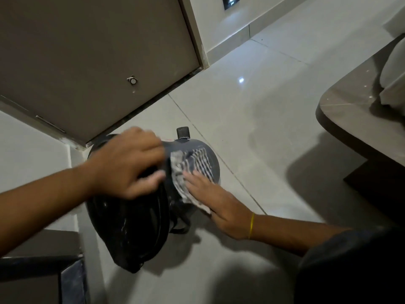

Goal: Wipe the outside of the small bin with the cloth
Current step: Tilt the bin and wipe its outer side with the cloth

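The small bin (pixel 192 154), dark grey, lies tipped on its side on the pale tiled floor (pixel 252 119), close to the foot of a brown door (pixel 87 51); its open mouth, lined with a shiny black bag (pixel 127 222), faces the person, and its base points away toward the room; a striped grey-and-white cloth (pixel 186 170) is spread over the upturned side; the right hand (pixel 217 202) lies flat and open on the cloth, fingers stretched, a yellow band (pixel 252 224) at the wrist; the left hand (pixel 129 163), blurred, is curled around the bin's rim, gripping it; a small black ribbed cap (pixel 183 132) stands just beyond the bin; a dark stone ledge (pixel 350 110) juts in at the right, well apart.
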